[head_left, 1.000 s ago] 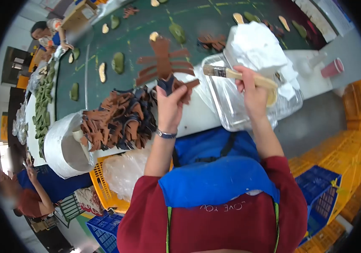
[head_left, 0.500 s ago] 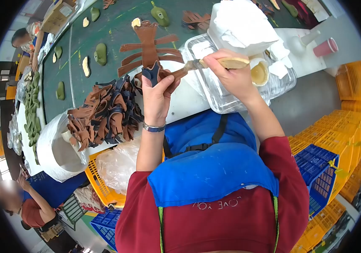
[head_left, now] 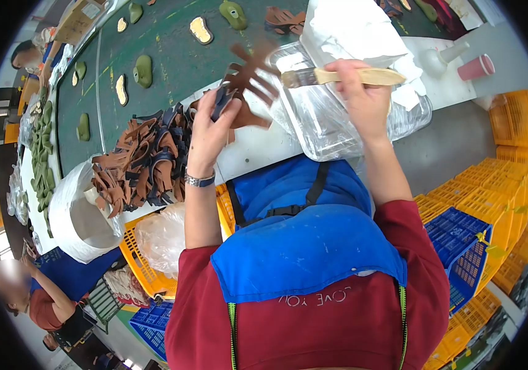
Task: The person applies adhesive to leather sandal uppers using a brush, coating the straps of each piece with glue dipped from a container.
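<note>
My left hand (head_left: 211, 132) is closed round a brown and navy strappy shoe upper (head_left: 251, 74), above the table's near edge. The upper's far straps are smeared by motion. In my right hand (head_left: 365, 108) is a flat brush (head_left: 381, 76) with a pale wooden handle. Its bristle end points left toward the upper, with a gap between them. Below the brush lies a clear plastic-wrapped tray (head_left: 325, 139). Close to my left hand, on its left, rises a heap of brown and navy uppers (head_left: 143, 163).
Green shoe lasts (head_left: 143, 71) and pale insoles (head_left: 201, 31) lie on the green work surface (head_left: 171, 55). White paper (head_left: 353, 31) and a pink cup (head_left: 476, 68) stand right. Yellow crates (head_left: 461, 197) line the right side. Two people (head_left: 45, 302), (head_left: 32, 55) are at left.
The upper has been lifted and swung off the green surface, uncovering an insole. My right hand has drawn the brush right and up, away from the upper. My left hand has shifted slightly left.
</note>
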